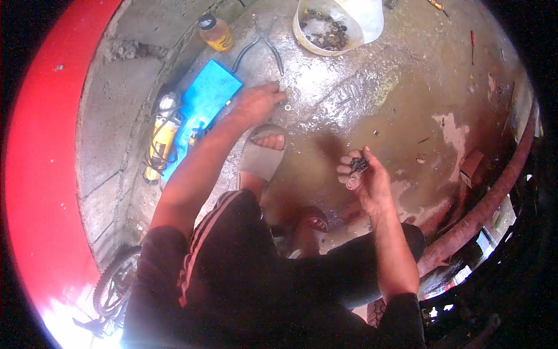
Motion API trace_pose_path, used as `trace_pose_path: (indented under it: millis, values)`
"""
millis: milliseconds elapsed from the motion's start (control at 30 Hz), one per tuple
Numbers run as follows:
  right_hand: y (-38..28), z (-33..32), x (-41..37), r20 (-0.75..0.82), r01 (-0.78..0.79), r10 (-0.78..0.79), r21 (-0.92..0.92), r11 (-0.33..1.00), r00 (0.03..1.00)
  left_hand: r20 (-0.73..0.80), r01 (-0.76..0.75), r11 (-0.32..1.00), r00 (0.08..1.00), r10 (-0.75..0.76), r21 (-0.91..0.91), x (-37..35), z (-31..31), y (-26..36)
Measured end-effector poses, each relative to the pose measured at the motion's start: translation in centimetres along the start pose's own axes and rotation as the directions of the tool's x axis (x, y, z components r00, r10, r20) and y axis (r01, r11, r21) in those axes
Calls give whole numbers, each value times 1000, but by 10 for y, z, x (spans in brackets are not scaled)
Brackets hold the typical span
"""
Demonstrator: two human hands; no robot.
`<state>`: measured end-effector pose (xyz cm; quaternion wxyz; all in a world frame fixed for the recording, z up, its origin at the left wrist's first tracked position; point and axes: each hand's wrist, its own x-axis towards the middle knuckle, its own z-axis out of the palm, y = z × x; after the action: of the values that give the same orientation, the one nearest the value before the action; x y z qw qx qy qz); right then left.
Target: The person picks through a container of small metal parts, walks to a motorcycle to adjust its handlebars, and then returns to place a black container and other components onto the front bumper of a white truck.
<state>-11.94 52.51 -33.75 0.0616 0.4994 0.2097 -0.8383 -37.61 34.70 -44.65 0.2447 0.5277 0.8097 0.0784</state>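
Observation:
My left hand reaches low over the wet floor, back of the hand up, its partly bent fingers holding nothing I can see. Just beyond its fingertips lies a small pale ring. Palm up, my right hand is cupped around a clump of small dark hardware pieces; their exact kind is too small to tell. Shiny metal rings rest beside the clump in the same palm. Pliers with dark handles lie spread on the floor past my left hand.
A cut white plastic container holds several small dark parts. A blue box, a yellow power tool and a dark-capped bottle are along the concrete wall. A red-handled screwdriver lies far right. Muddy water covers part of the floor.

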Motion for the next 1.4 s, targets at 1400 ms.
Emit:
trace_pose_path:
  millis: [1400]
  values:
    - [-2, -5, 7, 138, -62, 47, 105, 993, 989, -404, -294, 883, 905, 133, -367, -11, -27, 101]
